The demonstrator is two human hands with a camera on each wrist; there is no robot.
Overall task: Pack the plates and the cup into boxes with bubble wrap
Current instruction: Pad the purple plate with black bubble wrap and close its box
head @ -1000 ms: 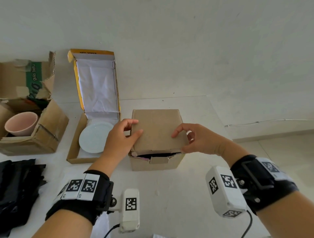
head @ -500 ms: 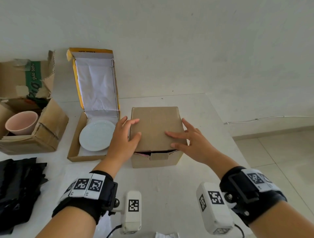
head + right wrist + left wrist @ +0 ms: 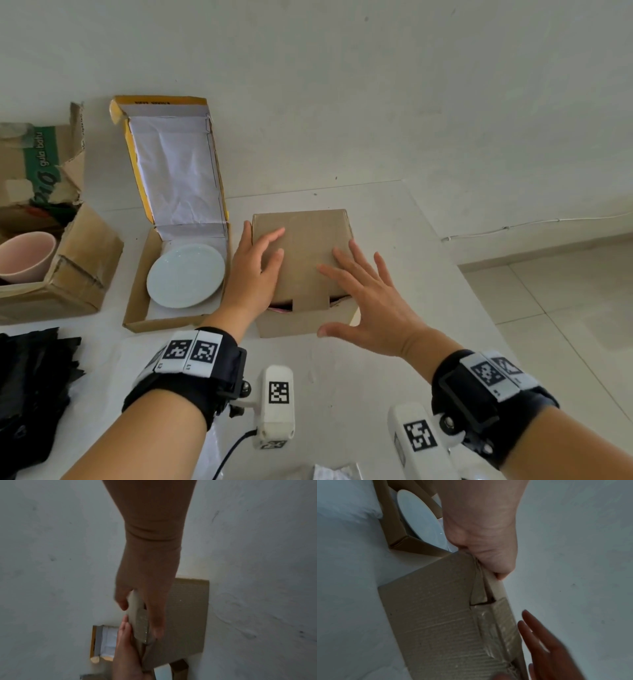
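Plates and cup, packing of; item in hand: small brown box [image 3: 301,260], centre of the white table [image 3: 394,359], lid lowered, front tuck tab [image 3: 310,301] outside its slot.

Head view; your left hand [image 3: 255,270] lies spread on the lid's left edge, fingers straight, pressing flat; your right hand [image 3: 366,298] is spread too, fingers over the lid's right half, thumb low beside the front wall, pinching nothing; a dark gap shows either side of the tab, so you judge the lid not seated; hold the lid down with the left, and let the right thumb guide the tab inward before pressing. One pale plate [image 3: 186,275] lies unwrapped in the open flat box [image 3: 137,305] just beside; the pink cup [image 3: 25,255] sits in the torn carton [image 3: 78,270] at far left; both remain to pack.

Left wrist view; left hand [image 3: 481,536] bears on the lid's corner; the corner flap [image 3: 478,588] is creased and lifted; press there evenly, lest it buckle; plate [image 3: 421,520] visible beyond.

Right wrist view; dim and blurred; right hand [image 3: 147,591] straddles the box's [image 3: 187,615] edge, fingers straight; contact with the tab cannot be told.
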